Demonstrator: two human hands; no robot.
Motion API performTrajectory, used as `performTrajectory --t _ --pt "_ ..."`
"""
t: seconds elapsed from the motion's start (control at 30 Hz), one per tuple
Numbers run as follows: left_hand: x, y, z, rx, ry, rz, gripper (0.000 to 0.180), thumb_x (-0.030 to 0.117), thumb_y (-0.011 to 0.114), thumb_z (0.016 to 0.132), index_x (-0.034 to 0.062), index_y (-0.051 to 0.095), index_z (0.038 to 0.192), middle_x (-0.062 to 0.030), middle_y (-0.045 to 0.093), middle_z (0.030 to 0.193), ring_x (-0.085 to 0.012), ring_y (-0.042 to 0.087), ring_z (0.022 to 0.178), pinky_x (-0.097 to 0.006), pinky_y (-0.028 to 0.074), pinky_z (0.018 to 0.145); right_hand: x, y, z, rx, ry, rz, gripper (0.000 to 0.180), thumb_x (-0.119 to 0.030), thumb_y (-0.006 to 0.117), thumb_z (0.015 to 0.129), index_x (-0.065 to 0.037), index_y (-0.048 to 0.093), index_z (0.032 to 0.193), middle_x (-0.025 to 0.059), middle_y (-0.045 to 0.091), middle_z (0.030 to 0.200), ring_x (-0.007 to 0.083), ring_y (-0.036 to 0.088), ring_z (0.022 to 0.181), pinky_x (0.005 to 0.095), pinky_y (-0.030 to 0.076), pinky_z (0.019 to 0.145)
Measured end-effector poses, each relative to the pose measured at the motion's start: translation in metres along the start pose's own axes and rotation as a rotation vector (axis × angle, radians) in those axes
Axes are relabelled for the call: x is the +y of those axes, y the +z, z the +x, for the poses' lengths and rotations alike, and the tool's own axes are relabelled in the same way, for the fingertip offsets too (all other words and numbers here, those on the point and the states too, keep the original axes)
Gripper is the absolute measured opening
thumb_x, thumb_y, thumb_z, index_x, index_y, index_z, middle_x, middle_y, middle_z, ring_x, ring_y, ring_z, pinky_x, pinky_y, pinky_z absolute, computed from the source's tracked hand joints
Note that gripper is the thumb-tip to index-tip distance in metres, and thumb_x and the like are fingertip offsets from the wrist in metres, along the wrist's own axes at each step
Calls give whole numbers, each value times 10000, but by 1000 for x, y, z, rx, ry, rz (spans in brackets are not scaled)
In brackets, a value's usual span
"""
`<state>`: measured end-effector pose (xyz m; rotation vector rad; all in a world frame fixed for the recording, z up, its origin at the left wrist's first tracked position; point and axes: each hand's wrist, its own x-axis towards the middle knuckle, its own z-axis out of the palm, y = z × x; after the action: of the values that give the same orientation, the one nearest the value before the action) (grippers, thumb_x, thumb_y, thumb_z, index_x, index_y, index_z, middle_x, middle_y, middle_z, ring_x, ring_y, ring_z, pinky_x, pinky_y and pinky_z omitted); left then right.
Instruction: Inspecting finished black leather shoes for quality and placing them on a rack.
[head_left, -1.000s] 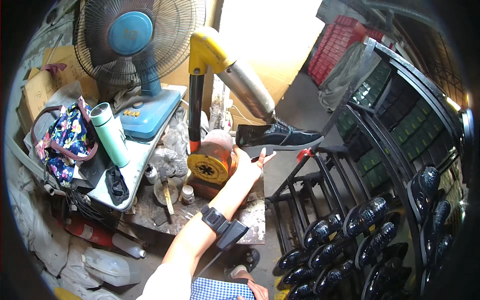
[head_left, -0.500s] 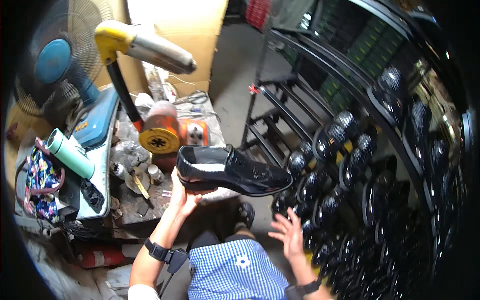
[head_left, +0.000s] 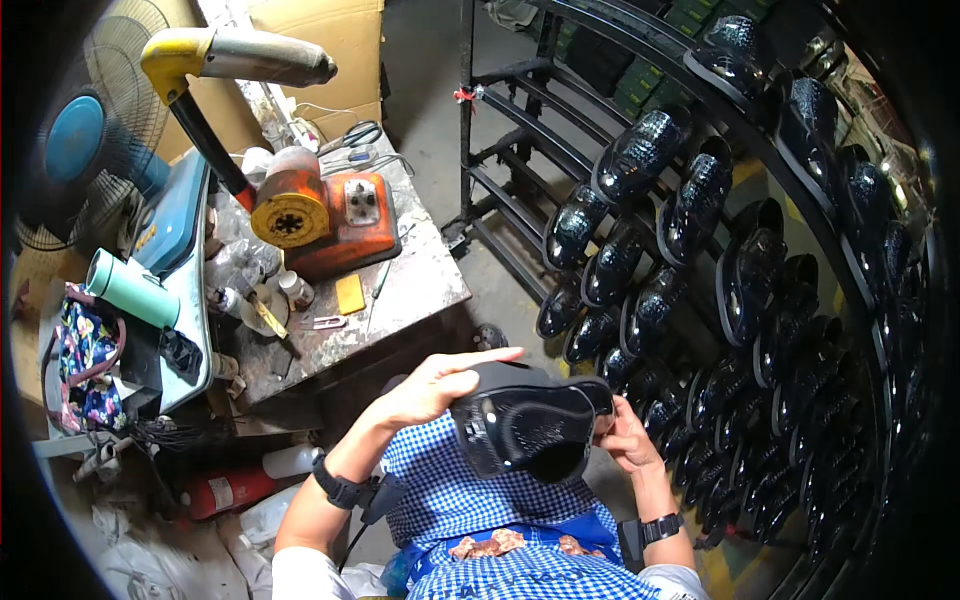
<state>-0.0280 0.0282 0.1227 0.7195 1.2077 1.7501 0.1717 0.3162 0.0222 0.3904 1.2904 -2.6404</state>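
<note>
A glossy black loafer (head_left: 525, 420) with a textured upper is held in front of my checked apron, tilted so its dark foot opening faces down toward me. My left hand (head_left: 440, 385) grips the toe end, its index finger stretched along the sole edge. My right hand (head_left: 630, 437) has its fingers closed round the other end, near the heel. Part of the right fingers is hidden behind the shoe. Both wrists wear dark straps.
A worn workbench (head_left: 425, 270) at left bears an orange machine (head_left: 345, 225), a yellow block (head_left: 350, 294) and scissors (head_left: 360, 135). A mint bottle (head_left: 130, 288) and a fan (head_left: 75, 140) stand farther left. On the right, a black rack (head_left: 520, 120) carries many glossy shoes (head_left: 640, 155).
The loafer has come down from beside the bench to my apron and been turned over. My right hand, open and free before, now holds it too. The view has shifted.
</note>
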Motion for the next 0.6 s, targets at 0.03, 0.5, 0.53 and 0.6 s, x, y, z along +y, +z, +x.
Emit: performTrajectory --t 0.03,0.5,0.53,0.6 --pt "-1 8 5 -49 1 4 542 372 513 895 19 448 1301 -91 565 1191 -158 511 1084 -283 356 969 4 -5 -7 -15 -3 -30 743 97 618 653 -137 349 1304 132 526 1174 290 593 980 396 525 767" --pt "-91 58 65 410 -355 -7 462 369 339 963 63 403 1303 -100 627 1006 -214 640 859 -339 552 649 11 -44 -133 600 -145 -28 687 -69 624 759 -62 299 1364 101 575 1067 155 624 684 281 527 387" --pt "-100 54 64 419 -346 36 395 300 362 968 69 433 1281 -101 632 1011 -200 643 811 -334 549 651 15 -48 -138 641 -201 10 668 -95 621 775 -84 308 1365 94 577 1069 157 626 684 283 523 381" --pt "-118 52 60 419 -277 199 321 221 403 963 57 494 1223 -90 640 994 -134 627 758 -272 529 639 19 -56 -142 844 -229 24 627 -168 612 815 -155 320 1370 65 570 1115 168 629 727 294 512 367"
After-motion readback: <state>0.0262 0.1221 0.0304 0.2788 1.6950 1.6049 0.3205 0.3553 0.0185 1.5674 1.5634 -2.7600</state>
